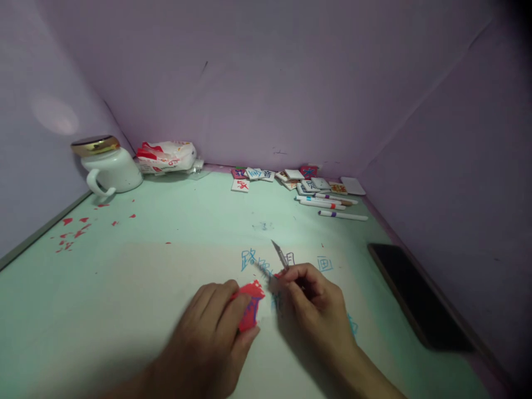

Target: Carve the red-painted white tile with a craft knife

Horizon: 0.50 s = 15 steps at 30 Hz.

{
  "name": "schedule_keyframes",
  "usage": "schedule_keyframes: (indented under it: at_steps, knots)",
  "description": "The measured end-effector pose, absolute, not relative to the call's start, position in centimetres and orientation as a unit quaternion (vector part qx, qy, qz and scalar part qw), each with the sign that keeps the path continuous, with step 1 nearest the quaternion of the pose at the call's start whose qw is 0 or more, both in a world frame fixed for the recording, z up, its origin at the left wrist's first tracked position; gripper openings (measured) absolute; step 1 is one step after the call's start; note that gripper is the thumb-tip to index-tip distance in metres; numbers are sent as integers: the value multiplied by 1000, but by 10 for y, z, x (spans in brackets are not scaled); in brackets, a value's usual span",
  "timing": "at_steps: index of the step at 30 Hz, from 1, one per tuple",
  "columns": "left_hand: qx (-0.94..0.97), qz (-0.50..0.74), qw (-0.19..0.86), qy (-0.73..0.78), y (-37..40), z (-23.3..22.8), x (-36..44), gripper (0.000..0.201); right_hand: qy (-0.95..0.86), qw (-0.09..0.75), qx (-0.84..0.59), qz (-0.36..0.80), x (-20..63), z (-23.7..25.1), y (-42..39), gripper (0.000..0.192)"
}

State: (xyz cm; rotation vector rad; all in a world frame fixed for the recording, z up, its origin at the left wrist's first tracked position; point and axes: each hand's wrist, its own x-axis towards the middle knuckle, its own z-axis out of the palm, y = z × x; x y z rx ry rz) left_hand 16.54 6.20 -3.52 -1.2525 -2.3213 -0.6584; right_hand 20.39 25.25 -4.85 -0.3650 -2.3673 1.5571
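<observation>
My left hand is closed on a small red tile with purple marks, pressing it near the paper. Thumb and fingers cover most of the tile, and its upper edge looks ragged. In my right hand, to the right of it, a slim craft knife is pinched, its pointed metal blade tilted up and to the left, away from the tile. A bit of red shows by my right fingertips. Beneath both hands lies a pale sheet of paper with blue and dark handwritten characters.
Red scraps are scattered at left, before a white mug with a gold lid. A red-and-white plastic packet is beside it. Several character tiles and markers lie at the back. A dark phone rests at right. Walls enclose the table.
</observation>
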Motion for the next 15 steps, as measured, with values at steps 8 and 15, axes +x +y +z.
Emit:
schedule_keyframes:
  at_steps: [8, 15]
  knots:
    - [-410, -257, 165, -859, 55, -21, 163, 19, -896, 134, -93, 414, 208, -52, 259, 24]
    - [-648, -123, -108, -744, 55, 9, 187, 15, -882, 133, -75, 446, 207, -56, 260, 20]
